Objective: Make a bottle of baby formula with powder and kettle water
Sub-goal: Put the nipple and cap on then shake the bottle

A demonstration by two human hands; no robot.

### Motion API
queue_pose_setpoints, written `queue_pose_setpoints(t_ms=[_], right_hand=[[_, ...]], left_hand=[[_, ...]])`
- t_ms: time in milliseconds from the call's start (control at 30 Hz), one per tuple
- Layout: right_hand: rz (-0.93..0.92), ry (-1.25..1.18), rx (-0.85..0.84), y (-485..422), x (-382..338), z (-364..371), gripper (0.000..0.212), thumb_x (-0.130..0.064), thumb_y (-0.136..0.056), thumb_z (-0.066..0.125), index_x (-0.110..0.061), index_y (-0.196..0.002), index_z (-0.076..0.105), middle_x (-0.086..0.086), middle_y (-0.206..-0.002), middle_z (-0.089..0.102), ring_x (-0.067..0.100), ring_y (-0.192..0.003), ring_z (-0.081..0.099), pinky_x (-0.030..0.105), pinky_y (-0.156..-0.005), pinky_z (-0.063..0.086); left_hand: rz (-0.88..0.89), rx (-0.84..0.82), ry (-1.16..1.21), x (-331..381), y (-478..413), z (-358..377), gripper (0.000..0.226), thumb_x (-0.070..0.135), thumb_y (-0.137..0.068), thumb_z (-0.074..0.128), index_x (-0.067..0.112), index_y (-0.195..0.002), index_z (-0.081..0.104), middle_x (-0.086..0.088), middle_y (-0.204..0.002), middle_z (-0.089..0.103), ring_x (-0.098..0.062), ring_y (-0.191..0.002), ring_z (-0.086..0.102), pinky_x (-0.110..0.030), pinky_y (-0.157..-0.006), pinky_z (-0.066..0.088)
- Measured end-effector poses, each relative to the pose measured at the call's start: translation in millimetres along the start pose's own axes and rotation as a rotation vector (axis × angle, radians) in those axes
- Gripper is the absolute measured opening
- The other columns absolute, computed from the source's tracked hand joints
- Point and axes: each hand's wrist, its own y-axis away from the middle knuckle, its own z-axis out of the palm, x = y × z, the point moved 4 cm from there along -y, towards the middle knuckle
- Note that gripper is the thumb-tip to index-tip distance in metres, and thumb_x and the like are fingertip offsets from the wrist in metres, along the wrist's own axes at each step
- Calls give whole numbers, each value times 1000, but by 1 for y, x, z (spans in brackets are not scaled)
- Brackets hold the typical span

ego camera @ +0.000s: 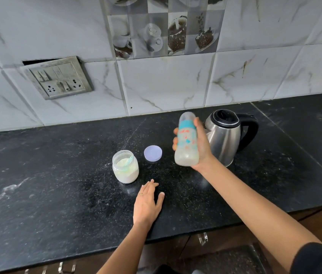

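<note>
Item: capped baby bottle, milky at its base, wrapped in my right hand above the counter before the kettle, apparently for mixing; left hand flat, steadying, near the open powder jar.

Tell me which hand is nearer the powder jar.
Left. The left hand rests flat on the counter just in front and right of the jar, not touching it. The right hand holds the bottle up beside the kettle, past the lid.
</note>
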Motion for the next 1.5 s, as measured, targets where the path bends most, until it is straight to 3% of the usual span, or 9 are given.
queue_pose_setpoints(t_ms=[433,667,733,867,1000,1133,1267,1433,1500], right_hand=[[30,-25,-22,9,8,7,49,-57,-91,43,-10,-89,56,4,-75,58,16,-48,57,24,-46,49],[8,-62,-52,10,14,7,58,-63,-88,43,-8,-95,59,7,-75,62,23,-69,68,51,-79,57],[-8,-97,-90,8,9,13,56,-61,-88,44,-7,-92,59,8,-73,63,26,-75,70,52,-75,58],[35,-95,-239,9,9,19,49,-39,-64,81,-14,-102,64,10,-86,66,20,-60,66,39,-63,59],[43,15,-369,8,16,24,63,-31,-68,79,-37,-124,51,14,-100,67,20,-56,62,29,-52,55],[85,-28,-287,4,10,26,75,-28,-49,90,-18,-109,46,6,-81,62,19,-52,59,28,-49,52],[91,45,-293,11,20,21,75,-30,-52,88,-18,-113,46,7,-80,62,21,-51,58,29,-47,51],[44,-90,-212,-1,3,15,69,-29,-42,92,-13,-96,52,5,-76,61,18,-52,59,26,-48,52],[65,-17,-238,2,13,13,72,-31,-50,88,-13,-107,48,6,-79,61,19,-53,59,27,-49,52]], left_hand=[[8,-3,13,0,-1,-2,42,40,-96,49,21,-133,50,6,-148,41,-12,-140,28,-25,-116,18],[17,0,18,1,1,-3,41,39,-96,49,21,-133,50,5,-147,42,-11,-140,29,-25,-116,18],[17,5,18,1,0,-4,42,39,-96,49,20,-133,50,5,-147,42,-12,-140,29,-25,-116,18],[11,-4,21,1,1,-3,42,39,-96,49,20,-133,49,5,-147,42,-12,-140,28,-25,-116,18],[18,1,16,0,-1,-2,42,40,-96,49,20,-133,50,5,-146,43,-12,-140,29,-24,-116,16],[15,0,16,-1,0,-2,42,39,-96,49,20,-133,50,5,-146,43,-11,-140,29,-24,-116,17],[15,5,24,0,0,-2,42,39,-96,50,20,-133,50,5,-147,42,-12,-140,28,-24,-115,17],[22,4,18,0,1,-3,41,39,-96,49,20,-133,50,5,-148,41,-12,-141,28,-23,-114,15],[25,1,18,0,1,-4,42,39,-96,49,20,-133,50,5,-148,41,-12,-141,28,-22,-114,14]])
